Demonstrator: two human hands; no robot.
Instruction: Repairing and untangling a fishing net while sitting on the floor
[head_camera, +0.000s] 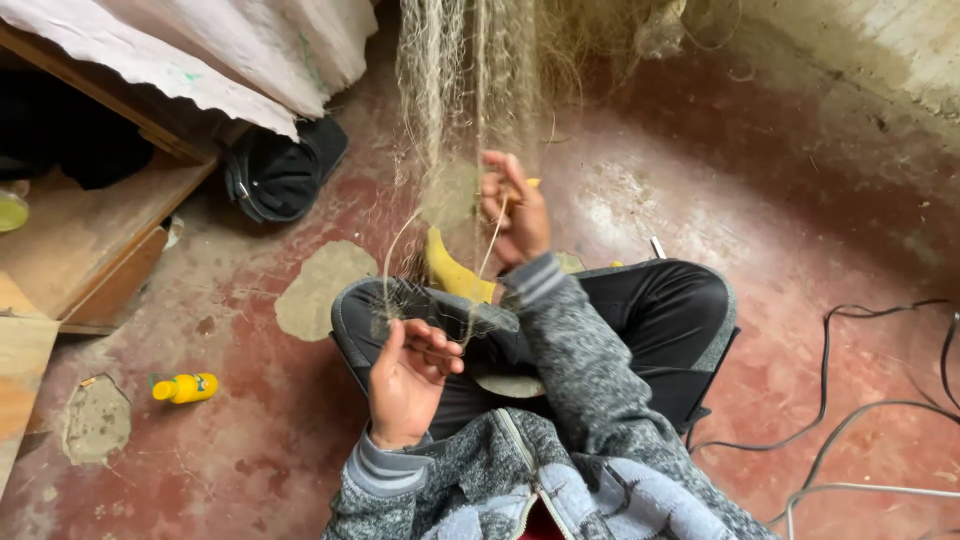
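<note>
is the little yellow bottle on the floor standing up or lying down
Lying down. The yellow bottle rests on its side on the red floor, its long axis running left to right, left of the person's left hand.

A small yellow bottle (184, 387) lies on its side on the red floor (250, 460) in the lower left of the frame, with a darker label band around its middle. At the far left edge a round yellow-green container (11, 210) sits, cut off.
</note>
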